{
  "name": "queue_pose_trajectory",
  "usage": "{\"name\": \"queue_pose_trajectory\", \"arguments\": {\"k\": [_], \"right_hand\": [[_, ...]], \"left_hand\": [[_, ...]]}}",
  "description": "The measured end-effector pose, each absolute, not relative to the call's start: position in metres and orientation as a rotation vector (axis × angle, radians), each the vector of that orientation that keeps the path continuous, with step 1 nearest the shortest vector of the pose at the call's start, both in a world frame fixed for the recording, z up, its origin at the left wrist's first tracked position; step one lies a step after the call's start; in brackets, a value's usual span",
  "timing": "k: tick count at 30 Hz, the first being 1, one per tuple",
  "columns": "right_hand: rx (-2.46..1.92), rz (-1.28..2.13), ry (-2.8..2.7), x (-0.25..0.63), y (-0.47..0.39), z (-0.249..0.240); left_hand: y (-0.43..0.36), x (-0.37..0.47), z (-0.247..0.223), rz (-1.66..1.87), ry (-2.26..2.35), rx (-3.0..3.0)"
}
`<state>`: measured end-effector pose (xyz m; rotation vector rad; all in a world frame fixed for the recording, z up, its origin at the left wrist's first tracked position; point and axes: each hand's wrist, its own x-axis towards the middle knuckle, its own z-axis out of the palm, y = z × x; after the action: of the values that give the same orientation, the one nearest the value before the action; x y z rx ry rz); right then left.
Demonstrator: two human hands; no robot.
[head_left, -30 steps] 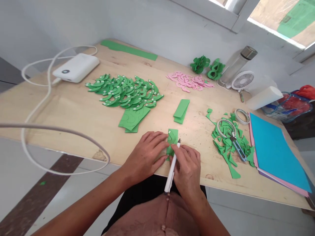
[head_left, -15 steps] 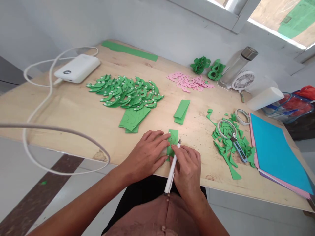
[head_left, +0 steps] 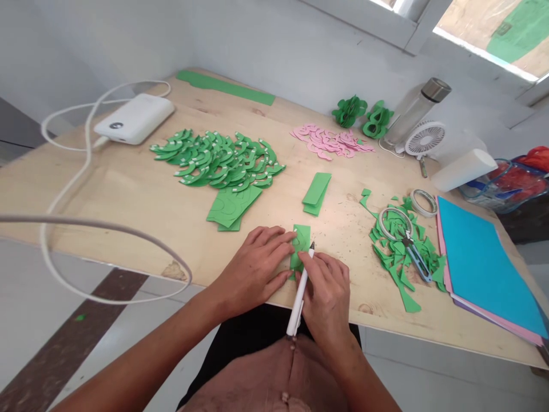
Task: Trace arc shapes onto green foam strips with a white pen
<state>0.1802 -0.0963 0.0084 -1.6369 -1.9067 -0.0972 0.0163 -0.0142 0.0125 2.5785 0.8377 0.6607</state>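
A small green paper strip (head_left: 302, 231) with a curved outline drawn on it lies near the table's front edge. My left hand (head_left: 256, 272) rests on its left side, fingers stretched out and apart, fingertips pressing the paper. On the other side, my right hand (head_left: 328, 289) is closed around a white pen (head_left: 298, 306), whose dark tip points away from me. The right fingertips also touch the strip and hide part of it. Beyond the hands lie folded green strips (head_left: 316, 193). Green pieces with drawn outlines (head_left: 234, 207) lie to the left, partly under a pile of curved green cut-outs (head_left: 218, 163).
Pink cut-outs (head_left: 330, 142) and green paper ornaments (head_left: 349, 111) sit at the back, near a bottle (head_left: 414, 111) and small fan (head_left: 424, 139). Rightward are green scraps (head_left: 403, 286), scissors (head_left: 417, 260), tape rolls (head_left: 424, 203) and coloured sheets (head_left: 484, 269). A power bank (head_left: 135, 119) trails a cable leftward.
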Motion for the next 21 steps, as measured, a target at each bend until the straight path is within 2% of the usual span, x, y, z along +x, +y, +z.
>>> {"name": "queue_pose_trajectory", "arguments": {"k": [21], "right_hand": [[-1.661,-0.005,-1.942,0.1798,-0.0958,0.0111]], "left_hand": [[-0.0142,0.0169,0.0095,0.641,0.827,2.58]]}}
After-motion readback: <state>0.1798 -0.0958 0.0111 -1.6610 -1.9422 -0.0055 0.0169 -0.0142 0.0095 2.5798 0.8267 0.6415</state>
